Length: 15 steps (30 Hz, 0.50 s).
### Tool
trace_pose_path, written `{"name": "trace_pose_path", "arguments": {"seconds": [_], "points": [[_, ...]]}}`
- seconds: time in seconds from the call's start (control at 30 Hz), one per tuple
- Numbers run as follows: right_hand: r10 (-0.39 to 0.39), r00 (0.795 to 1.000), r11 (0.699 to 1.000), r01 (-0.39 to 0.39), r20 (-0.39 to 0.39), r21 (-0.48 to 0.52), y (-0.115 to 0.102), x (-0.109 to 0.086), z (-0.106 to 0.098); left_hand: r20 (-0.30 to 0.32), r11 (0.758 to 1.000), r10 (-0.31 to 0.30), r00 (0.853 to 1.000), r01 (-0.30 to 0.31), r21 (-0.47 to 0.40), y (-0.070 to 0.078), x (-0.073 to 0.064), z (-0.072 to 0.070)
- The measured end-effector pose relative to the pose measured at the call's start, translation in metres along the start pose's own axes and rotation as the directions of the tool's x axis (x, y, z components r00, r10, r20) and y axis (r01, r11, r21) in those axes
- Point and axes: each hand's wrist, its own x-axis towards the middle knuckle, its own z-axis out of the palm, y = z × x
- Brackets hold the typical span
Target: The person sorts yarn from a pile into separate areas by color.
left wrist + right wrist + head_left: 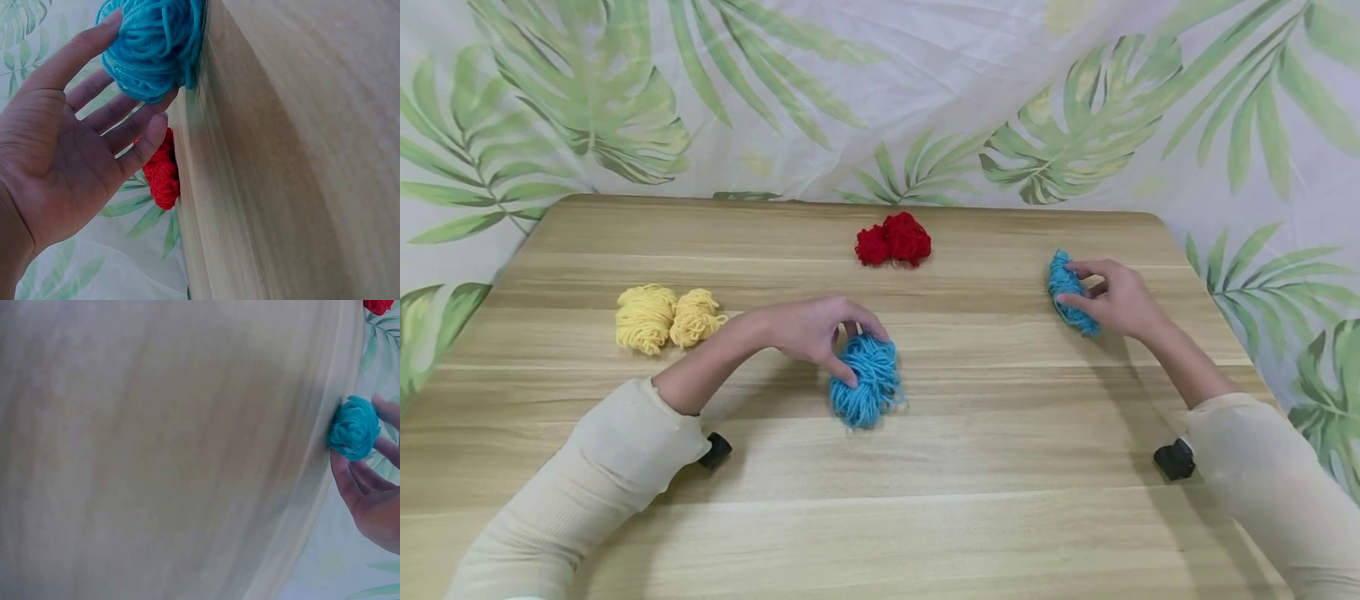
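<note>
A larger bundle of blue yarn lies on the wooden table near its middle. My left hand reaches over it from the left, thumb on the near side and fingers on the far side. In the left wrist view, the thumb and fingertips of that hand hold the yarn between them. Toward the table's right side, my right hand pinches a smaller, elongated bundle of blue yarn. In the right wrist view, the fingers curve around this yarn, which touches the tabletop.
Two bundles of yellow yarn lie side by side at the table's left, beyond my left forearm. Red yarn sits near the back edge. Behind the wooden table hangs a leaf-patterned cloth.
</note>
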Motion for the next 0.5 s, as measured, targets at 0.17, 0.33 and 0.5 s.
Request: {"name": "trace_pose_path", "arguments": {"seconds": [0.17,0.33,0.5], "points": [[0.016,0.997,0.998,-0.012,0.069,-0.058,-0.0004,-0.0002,-0.0033,-0.005,1.000,-0.011,1.000,0.011,0.021,0.0019,0.0008,0.0011],[0.008,0.996,0.998,-0.002,0.087,-0.068,-0.0002,0.0006,-0.0041,0.000,0.999,-0.027,1.000,0.027,0.046,0.0039,0.0028,0.0036],[0.000,0.991,0.998,0.008,0.135,-0.057,-0.0021,0.0024,-0.0083,0.000,0.997,-0.048,0.999,0.048,0.066,0.0043,0.0036,0.0044]]}}
